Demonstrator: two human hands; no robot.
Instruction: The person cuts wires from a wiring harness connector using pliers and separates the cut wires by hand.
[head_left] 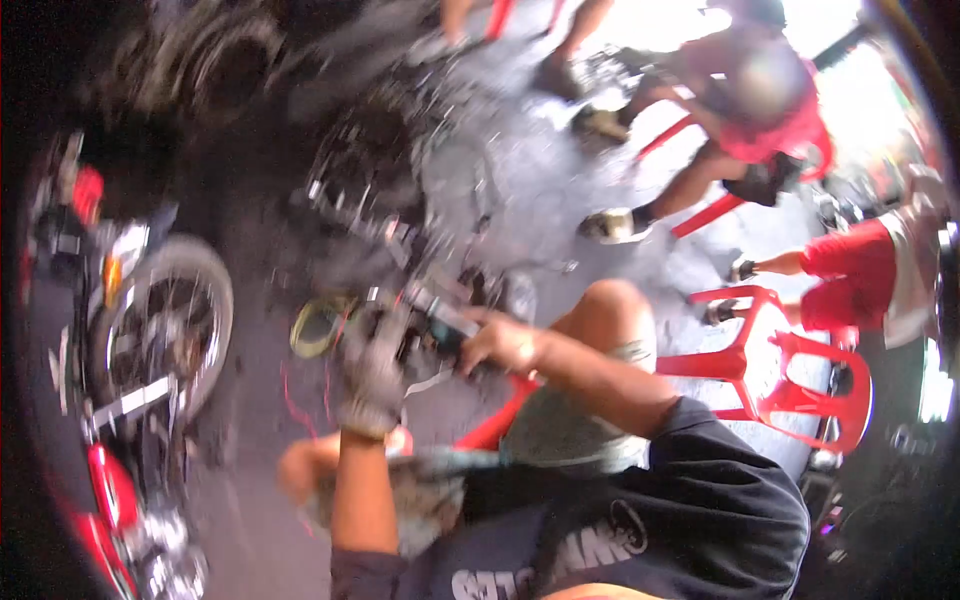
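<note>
Shows, at far left, a motorcycle (pixel 135 400) with red bodywork (pixel 115 490) and a spoked wheel (pixel 158 340); takes in, at right, a red plastic chair (pixel 740 365) on grey floor (pixel 540 200); includes, at upper right, a blurred seated person (pixel 760 130) in pinkish red, and, near the right edge, another person in red shorts (pixel 850 275)

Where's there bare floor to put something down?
Dark grey floor looks bare between the grey spoked wheel and thin red wires. Paler floor shows between the seated person's dark shoe and the red plastic chair at right. It's crowded around the grey-gloved left hand and right hand: blurred metal parts, a yellow loop.
</note>
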